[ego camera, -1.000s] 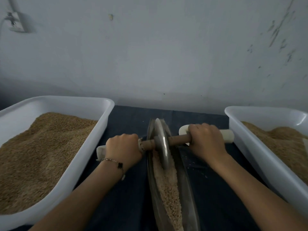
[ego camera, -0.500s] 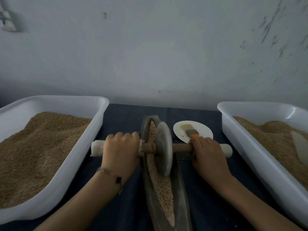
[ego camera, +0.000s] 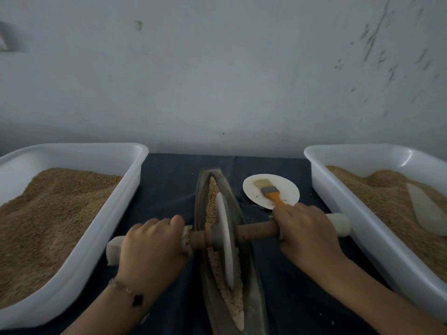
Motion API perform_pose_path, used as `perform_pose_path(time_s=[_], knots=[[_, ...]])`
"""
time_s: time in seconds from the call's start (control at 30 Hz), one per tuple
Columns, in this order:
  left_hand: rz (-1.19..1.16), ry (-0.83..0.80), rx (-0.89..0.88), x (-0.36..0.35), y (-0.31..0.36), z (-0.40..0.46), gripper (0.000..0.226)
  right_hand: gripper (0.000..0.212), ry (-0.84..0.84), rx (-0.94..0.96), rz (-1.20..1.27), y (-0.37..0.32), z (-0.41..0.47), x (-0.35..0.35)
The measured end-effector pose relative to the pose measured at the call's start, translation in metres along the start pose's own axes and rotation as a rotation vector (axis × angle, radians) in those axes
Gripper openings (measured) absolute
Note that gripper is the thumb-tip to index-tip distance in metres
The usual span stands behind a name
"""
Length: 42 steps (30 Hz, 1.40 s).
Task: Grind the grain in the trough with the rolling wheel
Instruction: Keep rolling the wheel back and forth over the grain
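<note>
Against a scuffed grey wall, your dark-clothed table (ego camera: 169,180) carries two white tubs (ego camera: 92,238) of grain flanking the trough (ego camera: 251,281), where your left grip (ego camera: 152,250) and right grip (ego camera: 307,235) clasp the axle, the wheel (ego camera: 225,238) having rolled nearer you, uncovering the brush (ego camera: 268,189).

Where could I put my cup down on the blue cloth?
Bare cloth lies between the left tub and the trough, toward the wall. Right of the trough it is crowded: plate with brush, then the right tub.

bare forearms; thin chain bracelet (ego camera: 125,290) with a dark charm.
</note>
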<state>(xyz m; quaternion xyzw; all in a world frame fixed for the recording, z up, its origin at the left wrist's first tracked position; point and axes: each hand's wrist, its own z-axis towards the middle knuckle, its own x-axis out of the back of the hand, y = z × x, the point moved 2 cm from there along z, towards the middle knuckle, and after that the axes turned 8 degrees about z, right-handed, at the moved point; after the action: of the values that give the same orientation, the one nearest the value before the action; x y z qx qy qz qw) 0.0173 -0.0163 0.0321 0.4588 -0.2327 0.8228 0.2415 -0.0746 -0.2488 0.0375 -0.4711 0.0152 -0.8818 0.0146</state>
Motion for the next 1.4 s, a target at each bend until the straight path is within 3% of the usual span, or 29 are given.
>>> perform_pose_path(time_s=[0.17,0.37,0.57,0.73,0.83,0.97,1.17,1.4], knots=[[0.101,-0.076,0.179,-0.034,-0.023,0.046,0.035,0.019,-0.007,-0.060,-0.078,0.011,0.058,-0.037],[0.121,-0.141,0.202,-0.043,-0.033,0.097,0.028,0.008,-0.039,-0.124,-0.069,0.034,0.101,-0.068],[0.072,-0.239,0.227,-0.046,-0.037,0.096,0.025,0.023,0.113,-0.054,-0.086,0.023,0.100,-0.061],[0.027,-0.295,0.230,-0.039,-0.030,0.068,0.023,0.014,0.071,-0.052,-0.086,0.016,0.079,-0.052],[0.055,-0.320,0.203,-0.026,-0.023,0.047,0.026,0.020,0.054,-0.029,-0.077,0.006,0.050,-0.036],[0.076,-0.310,0.159,-0.005,-0.011,0.010,0.028,0.039,0.033,0.033,-0.086,-0.004,0.010,-0.006],[0.112,-0.252,0.105,0.019,-0.001,-0.019,0.022,0.037,0.019,0.006,-0.040,-0.009,-0.017,0.017],[0.110,-0.236,0.158,-0.010,-0.013,0.015,0.029,0.034,0.033,-0.029,-0.035,0.000,0.016,-0.013]])
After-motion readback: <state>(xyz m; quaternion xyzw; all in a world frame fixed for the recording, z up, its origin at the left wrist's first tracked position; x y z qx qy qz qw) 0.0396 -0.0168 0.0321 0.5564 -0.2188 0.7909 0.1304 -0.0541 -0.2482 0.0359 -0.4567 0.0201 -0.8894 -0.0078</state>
